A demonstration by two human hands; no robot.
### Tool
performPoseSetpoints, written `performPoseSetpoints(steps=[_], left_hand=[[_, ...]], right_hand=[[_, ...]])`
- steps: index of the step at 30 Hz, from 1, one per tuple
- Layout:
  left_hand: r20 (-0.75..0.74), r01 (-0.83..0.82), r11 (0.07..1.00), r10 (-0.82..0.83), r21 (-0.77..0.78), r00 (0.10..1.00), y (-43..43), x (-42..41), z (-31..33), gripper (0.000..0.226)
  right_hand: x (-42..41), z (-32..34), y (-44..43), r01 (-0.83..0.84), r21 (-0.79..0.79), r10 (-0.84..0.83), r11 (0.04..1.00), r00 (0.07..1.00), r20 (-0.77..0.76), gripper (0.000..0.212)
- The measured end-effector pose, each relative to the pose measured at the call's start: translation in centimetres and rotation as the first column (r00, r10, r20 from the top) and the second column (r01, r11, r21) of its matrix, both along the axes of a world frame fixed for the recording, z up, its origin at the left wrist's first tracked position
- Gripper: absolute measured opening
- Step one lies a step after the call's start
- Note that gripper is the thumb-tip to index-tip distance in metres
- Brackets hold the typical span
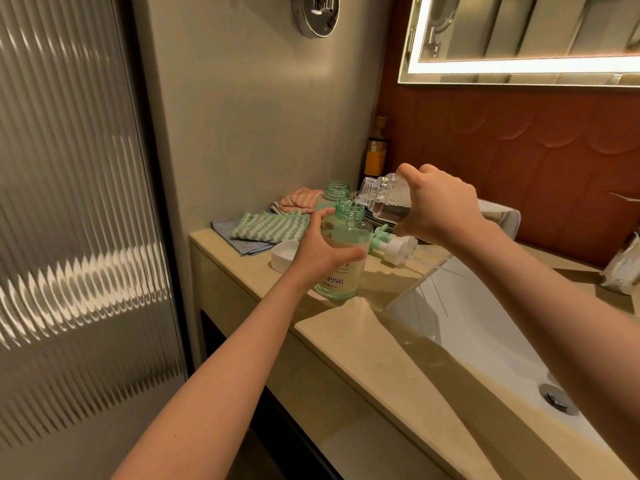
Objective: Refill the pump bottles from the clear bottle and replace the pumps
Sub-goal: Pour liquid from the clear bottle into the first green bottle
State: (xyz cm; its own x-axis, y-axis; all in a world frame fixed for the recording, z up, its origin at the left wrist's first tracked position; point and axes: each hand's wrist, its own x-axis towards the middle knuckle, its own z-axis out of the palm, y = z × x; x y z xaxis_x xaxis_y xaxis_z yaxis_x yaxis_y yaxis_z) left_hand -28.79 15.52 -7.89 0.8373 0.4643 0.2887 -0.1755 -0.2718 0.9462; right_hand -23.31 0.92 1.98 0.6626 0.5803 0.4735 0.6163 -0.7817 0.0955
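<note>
1. Count: two green bottles, both uncapped; one clear bottle (pixel 384 197); three cloths; one white cap (pixel 282 256).
2. Near green bottle (pixel 343 271) stands on the bench (pixel 346 341), left of the sink (pixel 467 323). Second green bottle (pixel 334 194) at 11 o'clock behind it.
3. Left hand (pixel 322 247): fingers (pixel 349 254) curled round the near bottle's shoulder.
4. Right hand (pixel 440 206): fingers closed round the clear bottle, tipped from 2 o'clock, mouth at the green neck.
5. Pumps (pixel 394 245) lie at 3 o'clock; number cannot be told.
6. Cap at 9 o'clock; cloths (pixel 270 226) at 10 o'clock.
</note>
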Motion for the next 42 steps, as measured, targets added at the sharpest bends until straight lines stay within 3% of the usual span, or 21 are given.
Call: performPoseSetpoints(steps=[42], left_hand=[[0.005,0.015,1.000,-0.014,-0.021,1.000,0.06,-0.01,-0.28,0.084]], right_hand=[[-0.22,0.11,0.22,-0.010,-0.009,0.010,1.000,1.000,-0.009,0.077]])
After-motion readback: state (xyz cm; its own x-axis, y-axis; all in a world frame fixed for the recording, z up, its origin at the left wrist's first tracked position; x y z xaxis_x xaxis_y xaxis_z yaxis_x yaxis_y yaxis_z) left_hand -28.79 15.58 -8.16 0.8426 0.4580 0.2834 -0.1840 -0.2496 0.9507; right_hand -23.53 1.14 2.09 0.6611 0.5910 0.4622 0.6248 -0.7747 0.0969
